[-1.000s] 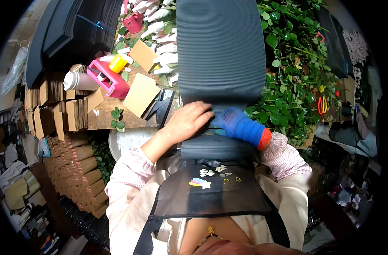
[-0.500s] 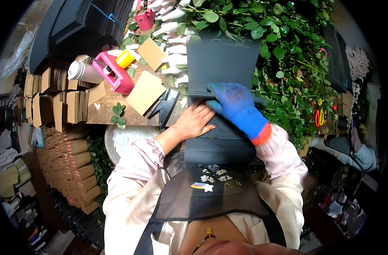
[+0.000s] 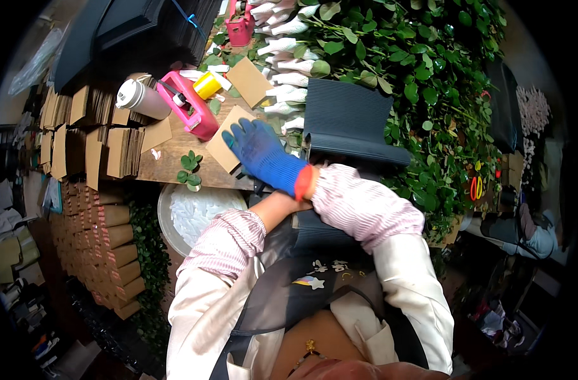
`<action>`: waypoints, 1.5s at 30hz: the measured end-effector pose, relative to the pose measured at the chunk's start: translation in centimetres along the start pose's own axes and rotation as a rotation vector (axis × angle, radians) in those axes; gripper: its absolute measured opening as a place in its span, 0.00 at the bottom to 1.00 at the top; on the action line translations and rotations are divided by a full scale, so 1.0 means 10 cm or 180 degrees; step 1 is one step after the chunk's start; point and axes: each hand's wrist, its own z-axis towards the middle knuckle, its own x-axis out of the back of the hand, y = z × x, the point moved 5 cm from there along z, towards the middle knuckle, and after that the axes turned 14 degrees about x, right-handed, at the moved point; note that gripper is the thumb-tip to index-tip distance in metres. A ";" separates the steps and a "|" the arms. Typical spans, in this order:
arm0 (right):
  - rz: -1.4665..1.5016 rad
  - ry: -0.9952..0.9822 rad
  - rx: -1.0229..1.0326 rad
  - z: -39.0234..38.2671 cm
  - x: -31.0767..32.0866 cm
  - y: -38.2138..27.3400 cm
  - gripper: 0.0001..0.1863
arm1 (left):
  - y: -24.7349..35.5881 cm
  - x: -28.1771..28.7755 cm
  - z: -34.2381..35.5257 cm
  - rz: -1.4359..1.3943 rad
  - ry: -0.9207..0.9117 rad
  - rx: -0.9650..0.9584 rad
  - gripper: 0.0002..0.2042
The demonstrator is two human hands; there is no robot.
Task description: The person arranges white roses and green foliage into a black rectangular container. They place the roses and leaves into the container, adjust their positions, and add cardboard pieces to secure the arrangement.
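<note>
My right hand [image 3: 260,152], in a blue knit glove, reaches across to the left over my left wrist. Its fingers are stretched out over a tan cardboard piece [image 3: 220,151] on the wooden table. My bare left hand [image 3: 294,201] lies under the right forearm, near the table's front edge, its fingers hidden. Just beyond my arms is a dark ribbed corrugated sheet [image 3: 349,117], its near edge curled up into a roll. More of the dark ribbed material [image 3: 321,229] hangs at the table's front. Black scissors [image 3: 243,171] are mostly covered by the glove.
Leafy green stems [image 3: 428,126] pile up on the right, beside a row of white netted bundles [image 3: 288,95]. On the left are a pink holder [image 3: 197,114], a white cup [image 3: 142,98], a yellow object [image 3: 208,85] and cardboard stacks [image 3: 124,152]. A tub [image 3: 168,221] holds white pieces.
My gloved right hand has left the ribbed sheet and swung left across my left arm to the cardboard piece. The sheet's near edge now curls up freely. The view has shifted slightly.
</note>
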 end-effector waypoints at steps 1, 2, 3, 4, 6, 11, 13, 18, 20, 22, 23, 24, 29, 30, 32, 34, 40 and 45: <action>0.0120 -0.0040 -0.0066 0.09 -0.18 0.04 0.29 | 0.02 0.01 0.00 -0.0009 -0.0005 -0.0021 0.24; 0.0220 -0.0030 -0.0157 0.16 -0.33 0.07 0.30 | 0.02 0.02 0.00 -0.0018 -0.0010 -0.0034 0.24; 0.0253 -0.0094 -0.0120 0.21 -0.45 0.06 0.29 | 0.03 0.03 0.00 -0.0032 -0.0002 -0.0039 0.24; 0.0265 -0.0108 -0.0105 0.23 -0.51 0.07 0.28 | 0.04 0.04 0.00 -0.0040 -0.0001 -0.0040 0.24; 0.0310 -0.0247 -0.0053 0.21 -0.49 0.05 0.26 | 0.04 0.04 -0.01 -0.0054 -0.0004 -0.0054 0.23; 0.0442 0.0762 0.0673 -0.30 0.44 -0.08 0.19 | 0.03 0.04 -0.03 -0.0131 -0.0001 -0.0088 0.23; 0.0954 0.1137 0.0766 -0.83 0.80 -0.11 0.19 | 0.03 0.09 -0.03 -0.0154 0.0049 -0.0111 0.23; 0.2939 0.0801 -0.0856 -2.04 0.69 0.24 0.20 | 0.01 0.19 0.09 -0.0548 -0.0396 0.0183 0.23; 0.3433 0.0647 -0.1773 -2.41 0.49 0.41 0.19 | -0.03 0.12 0.12 -0.1204 -0.0983 0.0704 0.23; 0.4310 0.0213 -0.2644 -2.63 0.24 0.50 0.19 | 0.06 0.15 0.14 -0.0082 -0.0282 0.0089 0.24; 0.4654 -0.0131 -0.3261 -2.72 0.10 0.52 0.20 | 0.09 0.15 0.14 0.0172 -0.0071 -0.0133 0.25; 0.4627 -0.0196 -0.3082 -2.71 0.06 0.56 0.20 | 0.09 0.13 0.14 0.0438 0.0094 -0.0301 0.25; 0.4360 -0.0402 -0.2976 -2.66 -0.17 0.60 0.21 | -0.13 0.22 -0.01 0.0437 -0.0179 -0.0088 0.24; 0.4392 -0.0341 -0.2960 -2.66 -0.20 0.59 0.21 | -0.18 0.36 -0.10 0.0527 0.0034 -0.0025 0.24; 0.3734 -0.0532 -0.2732 -2.67 -0.23 0.59 0.23 | -0.17 0.58 -0.20 0.0539 0.0615 0.0060 0.22; 0.3228 -0.0680 -0.2633 -2.66 -0.22 0.59 0.24 | -0.07 0.71 -0.21 0.0340 0.0901 0.0021 0.19; 0.1869 -0.1000 -0.2064 -2.56 0.11 0.58 0.25 | 0.30 0.59 0.07 0.0061 0.0290 0.0024 0.06; 0.3466 0.1805 -0.2337 -3.15 0.84 0.77 0.17 | 0.38 0.58 0.08 0.0222 0.0209 0.0062 0.06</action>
